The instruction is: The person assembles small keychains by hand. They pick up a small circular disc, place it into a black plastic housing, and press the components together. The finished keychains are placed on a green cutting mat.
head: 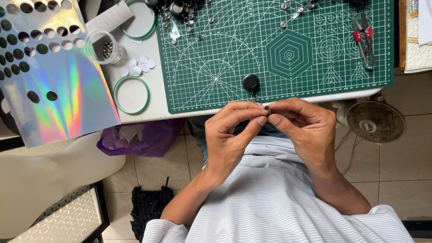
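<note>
My left hand (231, 135) and my right hand (302, 126) meet in front of my striped shirt, just below the table's front edge. Their fingertips pinch one small dark round part with a metal rim (267, 110) between them. A black round reel-like piece (251, 83) lies on the green cutting mat (279, 49) right above my hands, with a small metal clip hanging from it toward the part.
A holographic sheet (54, 81) with punched round holes covers the table's left. Two green-rimmed lids (131, 94), white paper circles (139, 65) and a clear cup of metal bits (104, 47) lie beside it. Red-handled snips (364, 38) rest at the mat's right. A small fan (375, 120) stands on the floor, a purple bag (144, 139) under the table.
</note>
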### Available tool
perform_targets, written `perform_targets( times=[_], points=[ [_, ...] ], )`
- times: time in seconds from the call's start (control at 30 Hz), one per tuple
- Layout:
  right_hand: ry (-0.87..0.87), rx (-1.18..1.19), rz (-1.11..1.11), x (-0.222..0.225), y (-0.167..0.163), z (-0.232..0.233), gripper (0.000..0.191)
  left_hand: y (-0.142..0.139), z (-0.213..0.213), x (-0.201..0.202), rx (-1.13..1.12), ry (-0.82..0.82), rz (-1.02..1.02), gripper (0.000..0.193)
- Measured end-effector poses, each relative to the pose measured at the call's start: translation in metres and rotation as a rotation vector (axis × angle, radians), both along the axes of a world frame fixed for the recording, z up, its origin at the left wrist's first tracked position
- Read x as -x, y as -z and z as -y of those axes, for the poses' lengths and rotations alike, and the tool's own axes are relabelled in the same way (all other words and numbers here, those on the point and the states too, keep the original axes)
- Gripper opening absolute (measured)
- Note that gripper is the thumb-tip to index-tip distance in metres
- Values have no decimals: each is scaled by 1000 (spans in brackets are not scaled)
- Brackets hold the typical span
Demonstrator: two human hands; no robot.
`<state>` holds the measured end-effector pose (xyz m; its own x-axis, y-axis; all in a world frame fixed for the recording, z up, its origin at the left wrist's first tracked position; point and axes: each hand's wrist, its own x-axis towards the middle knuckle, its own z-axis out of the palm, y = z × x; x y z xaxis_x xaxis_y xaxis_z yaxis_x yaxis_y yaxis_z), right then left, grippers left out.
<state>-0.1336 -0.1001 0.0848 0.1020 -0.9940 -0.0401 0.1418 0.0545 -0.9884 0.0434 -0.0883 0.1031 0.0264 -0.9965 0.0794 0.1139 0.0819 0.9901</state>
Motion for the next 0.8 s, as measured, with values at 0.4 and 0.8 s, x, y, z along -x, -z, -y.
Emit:
perform_targets(
  times=[0.4,0.8],
  points=[
    [10,30,6,4,5,2,34,-4,1,-1,31,-4,142,15],
    [-21,-4,-26,3,-1,5,42,7,1,-2,-136,65,-227,16]
  ],
)
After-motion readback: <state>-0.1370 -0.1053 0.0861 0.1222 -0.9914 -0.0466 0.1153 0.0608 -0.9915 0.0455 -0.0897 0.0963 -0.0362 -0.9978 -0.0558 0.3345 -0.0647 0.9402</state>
